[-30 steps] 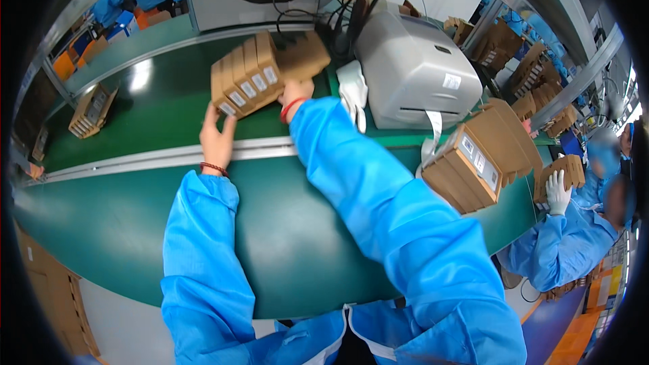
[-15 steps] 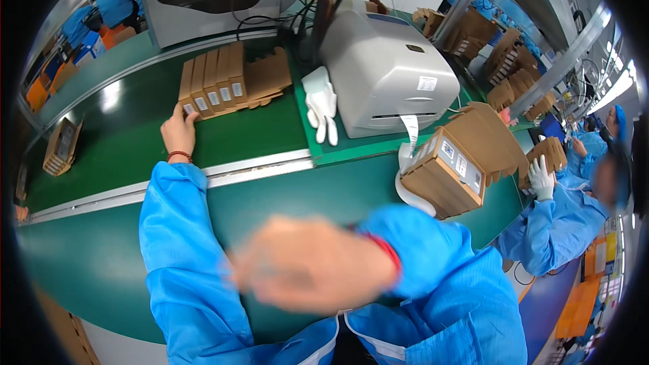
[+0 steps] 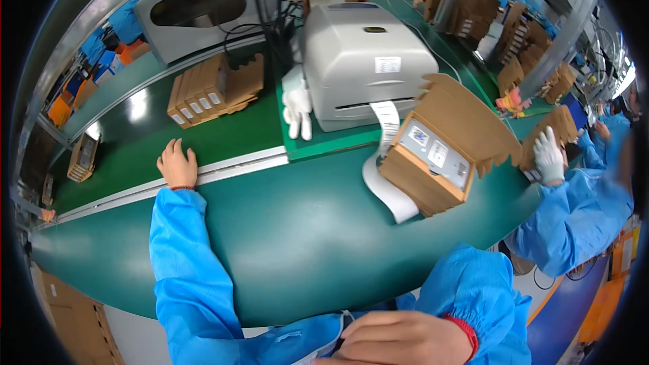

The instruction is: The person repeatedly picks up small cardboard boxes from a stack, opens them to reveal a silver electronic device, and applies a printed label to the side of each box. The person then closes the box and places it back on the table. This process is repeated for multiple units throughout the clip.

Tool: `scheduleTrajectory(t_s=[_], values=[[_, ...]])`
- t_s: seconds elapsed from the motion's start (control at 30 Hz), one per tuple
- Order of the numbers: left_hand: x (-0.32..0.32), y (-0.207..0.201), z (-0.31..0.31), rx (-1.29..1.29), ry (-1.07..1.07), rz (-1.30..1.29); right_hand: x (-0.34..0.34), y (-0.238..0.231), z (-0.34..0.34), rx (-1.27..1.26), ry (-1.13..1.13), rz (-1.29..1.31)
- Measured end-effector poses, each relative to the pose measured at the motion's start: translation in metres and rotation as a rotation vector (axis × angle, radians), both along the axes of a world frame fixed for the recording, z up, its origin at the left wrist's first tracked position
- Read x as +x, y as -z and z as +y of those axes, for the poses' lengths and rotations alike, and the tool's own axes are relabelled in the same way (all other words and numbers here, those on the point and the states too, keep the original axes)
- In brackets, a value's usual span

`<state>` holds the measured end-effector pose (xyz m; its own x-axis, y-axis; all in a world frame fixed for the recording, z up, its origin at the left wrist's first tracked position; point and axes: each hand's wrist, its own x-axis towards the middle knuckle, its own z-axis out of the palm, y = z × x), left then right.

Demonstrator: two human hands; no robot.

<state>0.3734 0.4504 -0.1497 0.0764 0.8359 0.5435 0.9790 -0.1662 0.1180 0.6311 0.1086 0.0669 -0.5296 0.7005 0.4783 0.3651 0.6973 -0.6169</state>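
My left hand rests open at the near edge of the green belt, holding nothing, its fingers slightly apart. Just beyond its fingertips stands a row of small brown cardboard boxes with white labels, one with its lid flap spread. Low in front of my jacket, my right hand has its fingers bent and pressed together. The lower frame edge cuts it off, and whatever it may hold is hidden. To the right, an open cardboard box shows flat grey labelled contents. A white label strip curls beside it from the grey label printer.
White gloves lie left of the printer. Another small box sits far left on the belt. A co-worker's gloved hand holds a carton at right. Black cables hang behind. The green worktop spans the front.
My left hand has come away from the box row and drawn back toward me. My right hand has dropped from over the worktop to my jacket front. The view has shifted somewhat.
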Motion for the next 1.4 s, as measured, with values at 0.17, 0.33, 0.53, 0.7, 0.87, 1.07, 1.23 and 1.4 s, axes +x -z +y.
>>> scheduleTrajectory(t_s=[0.17, 0.33, 0.53, 0.7, 0.87, 1.07, 1.23, 1.4], values=[[0.032, -0.029, -0.088, 0.118, 0.342, 0.010, 0.073, 0.015, -0.001, 0.240, 0.789, 0.074], [0.138, -0.056, -0.176, -0.068, 0.924, -0.049, 0.181, 0.096, 0.025, 0.346, 1.135, 0.684], [0.206, -0.045, -0.216, 0.337, 1.272, -0.050, 0.204, 0.121, 0.046, -0.362, 0.770, 0.819], [0.229, -0.046, -0.245, 0.342, 1.411, 0.029, 0.205, 0.119, 0.035, -0.347, 0.929, 0.665], [0.224, -0.035, -0.255, -0.110, 1.232, 0.084, 0.180, 0.108, -0.008, -0.091, 1.254, 0.385], [0.230, -0.038, -0.248, -0.289, 1.249, 0.097, 0.163, 0.121, -0.105, 0.019, 1.575, 0.438], [0.265, -0.036, -0.237, -0.271, 1.366, -0.135, 0.127, 0.126, -0.147, -0.091, 1.591, 0.495], [0.212, -0.047, -0.236, -0.304, 1.239, -0.417, 0.089, 0.112, -0.141, -0.187, 1.524, 0.121]])
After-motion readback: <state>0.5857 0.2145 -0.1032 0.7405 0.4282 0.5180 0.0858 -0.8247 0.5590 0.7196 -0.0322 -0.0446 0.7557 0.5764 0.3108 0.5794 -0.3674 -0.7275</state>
